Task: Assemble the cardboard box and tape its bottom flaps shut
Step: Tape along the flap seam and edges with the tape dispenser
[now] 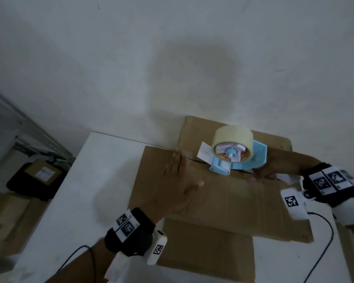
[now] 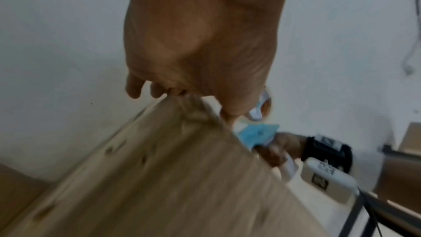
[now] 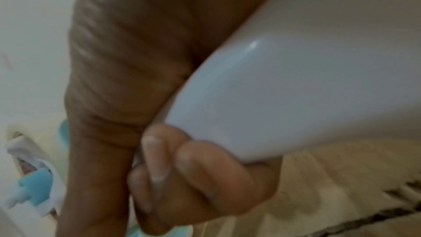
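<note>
Head view: nearest, the cardboard box [image 1: 223,203] sits on the white table [image 1: 74,201], bottom flaps folded shut. The left hand [image 1: 180,186] lies flat with straight fingers by the seam [image 1: 241,171]. Beyond, the right hand [image 1: 264,170] grips the tape dispenser [image 1: 235,152] on that seam. Taping appears just begun. The wall close behind limits room; the table's left is free.

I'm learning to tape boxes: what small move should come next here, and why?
Probably draw the tape dispenser toward the right along the seam. The right hand grips its handle, its roller sits on the box, and the left hand presses flat where the strip starts.
</note>
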